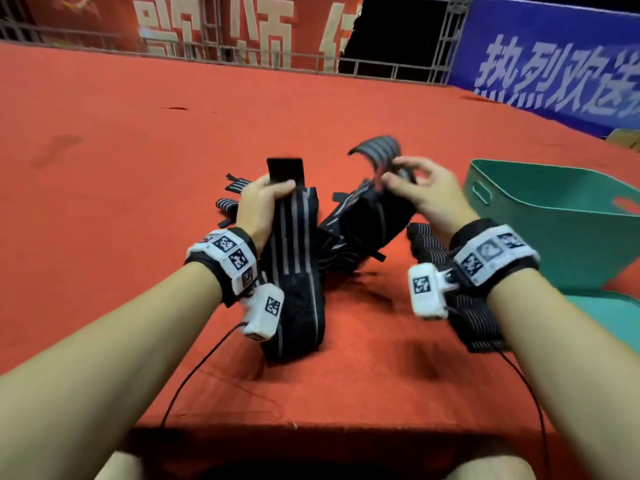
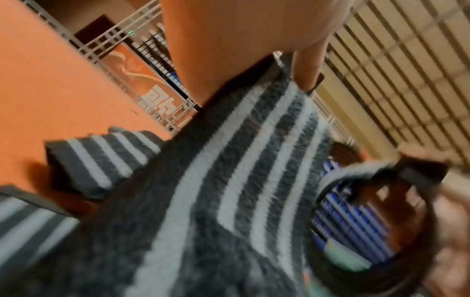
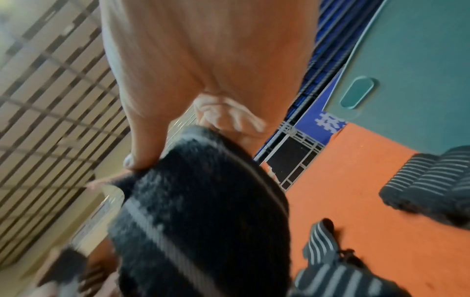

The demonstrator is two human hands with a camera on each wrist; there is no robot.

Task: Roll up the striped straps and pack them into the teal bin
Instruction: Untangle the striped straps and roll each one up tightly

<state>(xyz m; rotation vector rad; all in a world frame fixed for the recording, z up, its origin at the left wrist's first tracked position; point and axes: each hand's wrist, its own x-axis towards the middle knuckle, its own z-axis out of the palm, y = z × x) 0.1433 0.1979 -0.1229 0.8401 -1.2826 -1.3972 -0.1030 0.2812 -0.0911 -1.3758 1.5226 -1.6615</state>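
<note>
Black straps with grey stripes lie in a heap on the red carpet. My left hand (image 1: 266,195) grips one long striped strap (image 1: 294,258) near its plain black end, thumb across the top; the strap hangs down to the carpet. The same strap (image 2: 241,180) fills the left wrist view under my thumb (image 2: 305,72). My right hand (image 1: 412,181) pinches the curled end of another strap (image 1: 377,150), lifted above the heap. Thumb and fingers squeeze that strap (image 3: 203,201) in the right wrist view. The teal bin (image 1: 540,216) stands tilted at the right, its inside showing no straps.
Another striped strap (image 1: 460,299) lies under my right wrist, beside the bin. Small strap ends (image 1: 228,202) poke out left of my left hand. Metal railings and red and blue banners (image 1: 554,74) bound the carpet at the back. The carpet's front edge runs near my knees.
</note>
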